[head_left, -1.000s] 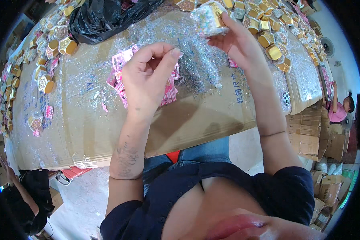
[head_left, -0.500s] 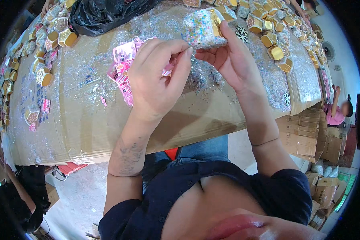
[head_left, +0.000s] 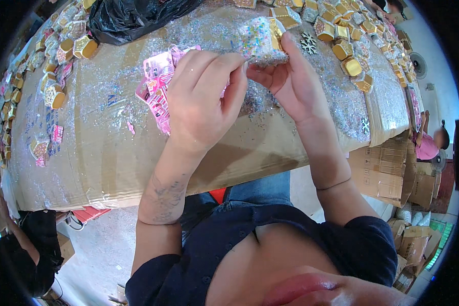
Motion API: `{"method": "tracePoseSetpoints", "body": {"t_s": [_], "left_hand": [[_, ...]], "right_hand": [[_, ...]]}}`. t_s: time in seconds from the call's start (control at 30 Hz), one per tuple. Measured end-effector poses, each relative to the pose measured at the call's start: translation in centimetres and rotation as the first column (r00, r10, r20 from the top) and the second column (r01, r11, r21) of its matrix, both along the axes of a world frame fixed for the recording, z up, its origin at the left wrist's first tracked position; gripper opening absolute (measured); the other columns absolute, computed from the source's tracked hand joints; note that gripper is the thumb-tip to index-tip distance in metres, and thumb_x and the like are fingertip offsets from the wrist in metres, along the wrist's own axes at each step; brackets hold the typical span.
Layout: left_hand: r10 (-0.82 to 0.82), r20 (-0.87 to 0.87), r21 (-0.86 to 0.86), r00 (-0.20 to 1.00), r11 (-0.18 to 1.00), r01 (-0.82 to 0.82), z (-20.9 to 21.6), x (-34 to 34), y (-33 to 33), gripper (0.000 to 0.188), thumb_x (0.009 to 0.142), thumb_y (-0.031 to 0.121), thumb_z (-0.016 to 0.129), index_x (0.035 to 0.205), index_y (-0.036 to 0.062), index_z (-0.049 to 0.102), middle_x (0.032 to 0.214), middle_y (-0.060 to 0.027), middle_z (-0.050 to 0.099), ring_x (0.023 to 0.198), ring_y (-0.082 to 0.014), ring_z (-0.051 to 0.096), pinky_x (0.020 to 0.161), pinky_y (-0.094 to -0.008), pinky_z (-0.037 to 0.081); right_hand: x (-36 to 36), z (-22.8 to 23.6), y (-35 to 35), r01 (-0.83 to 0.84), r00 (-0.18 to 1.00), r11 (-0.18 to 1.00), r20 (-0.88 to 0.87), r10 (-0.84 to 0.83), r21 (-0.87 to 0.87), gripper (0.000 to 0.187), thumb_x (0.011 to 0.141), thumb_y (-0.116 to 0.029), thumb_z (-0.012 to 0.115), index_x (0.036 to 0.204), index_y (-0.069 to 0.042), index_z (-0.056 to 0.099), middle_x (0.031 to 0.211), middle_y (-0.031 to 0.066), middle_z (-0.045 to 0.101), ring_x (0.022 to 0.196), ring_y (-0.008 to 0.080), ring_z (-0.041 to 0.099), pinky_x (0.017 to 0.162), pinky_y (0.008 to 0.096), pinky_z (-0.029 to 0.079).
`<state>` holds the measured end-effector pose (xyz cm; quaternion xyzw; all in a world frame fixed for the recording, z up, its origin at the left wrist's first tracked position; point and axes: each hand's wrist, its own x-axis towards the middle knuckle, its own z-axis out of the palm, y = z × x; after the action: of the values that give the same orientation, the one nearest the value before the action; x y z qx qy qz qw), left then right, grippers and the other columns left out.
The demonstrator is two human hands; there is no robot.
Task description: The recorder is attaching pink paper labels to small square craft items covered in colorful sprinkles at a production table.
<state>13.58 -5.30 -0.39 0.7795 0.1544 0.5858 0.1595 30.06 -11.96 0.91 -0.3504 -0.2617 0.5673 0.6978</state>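
Observation:
My right hand (head_left: 298, 84) grips a small block-shaped piece (head_left: 260, 40), coated in white and multicoloured bits, with a gold face on its right side. The thumb lies along the gold face, and the other fingers curl underneath. At the near corner of the piece, my left hand (head_left: 204, 92) pinches thumb and forefinger together. What the pinch holds, if anything, is too small to make out. Pink printed cards (head_left: 158, 76) lie on the table, partly hidden beneath my left hand.
The cardboard-covered table (head_left: 229, 158) is strewn with glittery bits. Gold-based pieces (head_left: 352, 66) are heaped at the far right, and more (head_left: 54, 97) at the left. A black plastic bag (head_left: 137, 20) lies at the back. Snowflake shapes (head_left: 308, 44) are on the right. Other people work nearby.
My left hand has rolled slightly, its fingers closing the gap towards the thumb. The coated piece and my right hand have shifted only a little.

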Motion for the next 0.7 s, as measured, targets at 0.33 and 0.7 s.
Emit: {"method": "tracePoseSetpoints", "body": {"t_s": [0.33,0.7], "left_hand": [[0.042,-0.053,0.077,0.998,0.996,-0.038,-0.1,0.0,0.1,0.021,0.07,-0.002,0.072,0.088,0.004,0.065,0.077,-0.0094,0.059,0.07,-0.0272,0.058,0.062,-0.0361,0.048],[-0.081,-0.151,-0.132,0.985,0.989,0.061,0.4,0.0,-0.7,0.018,0.075,0.001,0.076,0.088,0.0014,0.063,0.078,-0.0103,0.064,0.069,-0.025,0.062,0.062,-0.0341,0.049]], "right_hand": [[-1.5,0.2,-0.1,0.204,0.955,0.979,0.215,-0.205,0.027,0.033,0.102,-0.03,0.044,0.121,-0.002,0.047,0.112,0.0116,0.062,0.096,0.0219,0.065,0.08,0.0419,0.058],[-1.0,1.4,-0.4,0.305,0.818,0.945,0.477,-0.321,0.114,0.039,0.097,-0.028,0.057,0.119,0.0,0.042,0.101,0.0096,0.059,0.088,0.0156,0.061,0.067,0.0327,0.056]]}}
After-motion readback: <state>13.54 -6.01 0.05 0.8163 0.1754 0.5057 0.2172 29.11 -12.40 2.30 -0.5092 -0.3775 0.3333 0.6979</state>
